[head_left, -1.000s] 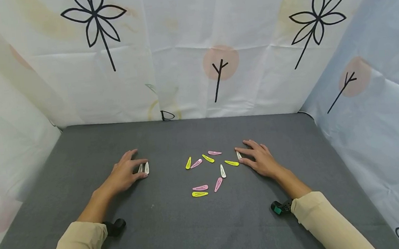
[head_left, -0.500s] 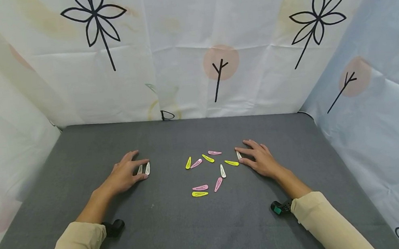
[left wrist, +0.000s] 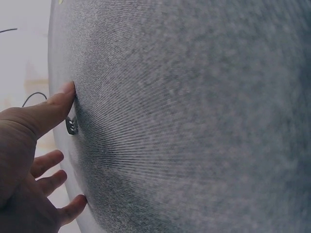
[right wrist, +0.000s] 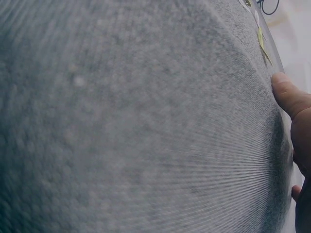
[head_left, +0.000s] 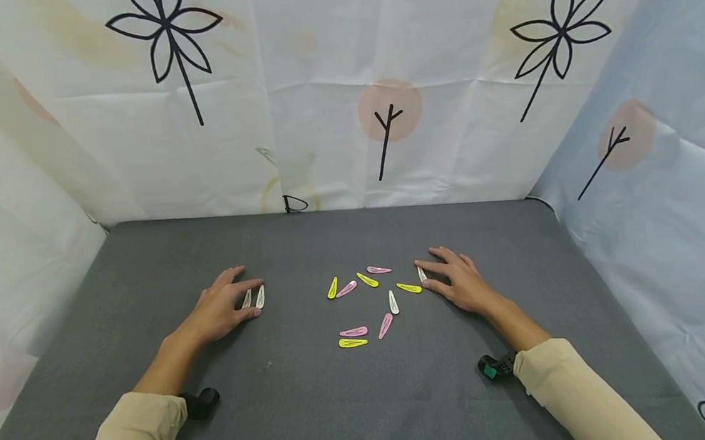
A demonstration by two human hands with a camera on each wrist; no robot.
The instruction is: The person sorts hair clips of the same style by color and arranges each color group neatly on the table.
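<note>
At the left, my left hand [head_left: 220, 309] pinches a white snap hair clip [head_left: 260, 297] end to end between thumb and index finger. A second white clip [head_left: 247, 299] lies within the curve of that hand. In the left wrist view, a metal-looking clip [left wrist: 71, 125] shows below the thumb [left wrist: 62, 99]. My right hand [head_left: 462, 284] spans another white clip [head_left: 422, 274] the same way, thumb at its near end and index finger at its far end. Only part of the right hand [right wrist: 302, 121] appears in the right wrist view, and its clip is hidden there.
Between the hands lie several yellow clips [head_left: 353, 342], several pink clips [head_left: 386, 326] and one white clip [head_left: 393, 302]. A yellow clip [head_left: 409, 288] lies close beside the right fingertips. Grey cloth [head_left: 322, 424] covers the table, with patterned white curtains [head_left: 322, 51] behind and at both sides.
Over the last second my left hand has shifted very slightly to the right, and the white clip at its fingertips has moved with it. My right hand has stayed put.
</note>
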